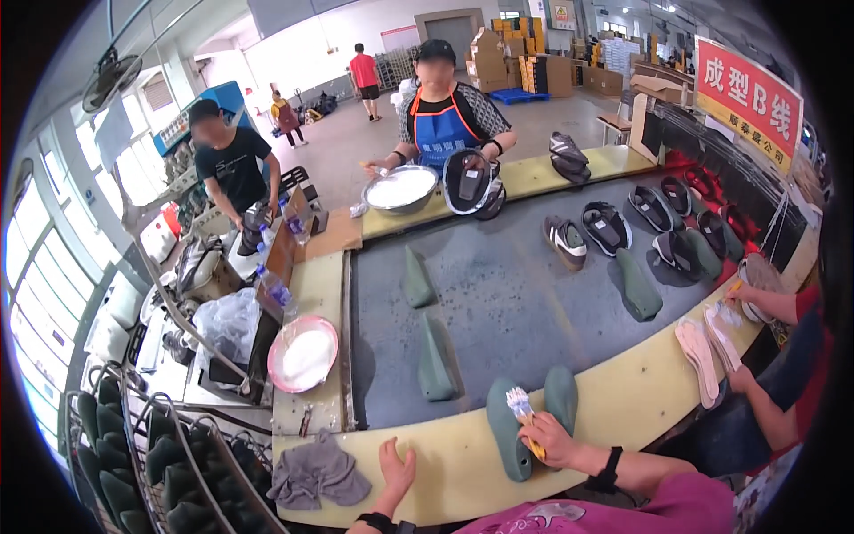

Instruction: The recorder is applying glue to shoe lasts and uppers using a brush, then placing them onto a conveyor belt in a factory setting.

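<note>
My right hand (548, 440) is closed around the yellow handle of a paintbrush (523, 408). Its bristles look coated in white and point away from me, over a dark green shoe last (505, 438) that lies bottom up on the yellow ledge. A second green shoe last (561, 398) rests just right of it, partly behind my hand. My left hand (397, 468) hovers near the ledge with its fingers apart and holds nothing. Close to its left a crumpled grey rag (318, 474) lies on the ledge. Farther left stands a pink-rimmed basin (275, 358) with white liquid.
Beyond the ledge, the dark conveyor belt (498, 294) carries green lasts (434, 360) and several shoes (607, 228). Across it a person in a blue apron holds a shoe beside a metal bowl (400, 206). Right, another person handles pale insoles (696, 360). A rack of lasts (169, 463) stands left.
</note>
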`<state>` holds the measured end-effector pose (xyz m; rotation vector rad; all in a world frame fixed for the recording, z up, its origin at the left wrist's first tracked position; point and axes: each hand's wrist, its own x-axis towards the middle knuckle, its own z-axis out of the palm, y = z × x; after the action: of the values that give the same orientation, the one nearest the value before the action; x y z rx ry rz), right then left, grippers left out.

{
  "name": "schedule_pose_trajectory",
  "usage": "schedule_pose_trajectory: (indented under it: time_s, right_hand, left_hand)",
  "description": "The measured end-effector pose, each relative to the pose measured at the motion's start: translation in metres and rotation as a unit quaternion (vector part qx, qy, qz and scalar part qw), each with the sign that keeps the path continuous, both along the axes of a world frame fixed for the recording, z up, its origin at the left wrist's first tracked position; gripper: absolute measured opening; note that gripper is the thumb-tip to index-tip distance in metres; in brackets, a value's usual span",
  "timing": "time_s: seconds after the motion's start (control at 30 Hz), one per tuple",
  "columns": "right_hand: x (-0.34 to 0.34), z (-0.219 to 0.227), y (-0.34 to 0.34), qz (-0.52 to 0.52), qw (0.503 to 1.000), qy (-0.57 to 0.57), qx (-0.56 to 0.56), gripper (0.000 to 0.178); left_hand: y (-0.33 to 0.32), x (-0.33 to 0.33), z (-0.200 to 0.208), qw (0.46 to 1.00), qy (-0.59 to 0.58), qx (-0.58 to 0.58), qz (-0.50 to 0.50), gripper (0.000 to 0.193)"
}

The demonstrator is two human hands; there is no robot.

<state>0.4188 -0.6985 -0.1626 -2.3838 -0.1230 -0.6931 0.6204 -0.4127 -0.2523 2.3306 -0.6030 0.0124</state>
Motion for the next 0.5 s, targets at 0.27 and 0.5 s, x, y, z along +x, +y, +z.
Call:
schedule_pose_trajectory:
  time_s: [0.27,0.5]
  right_hand:
    - [-0.025,-0.015,-0.030,-0.069,0.997,0.006,-0.023,0.027]
    - [-0.031,-0.014,-0.032,-0.126,0.986,0.089,0.060,0.030]
  left_hand:
    - [-0.137,0.193,0.042,0.997,-0.036,-0.056,-0.033,0.034]
    - [-0.288,0.317,0.035,0.982,0.188,0.030,-0.016,0.073]
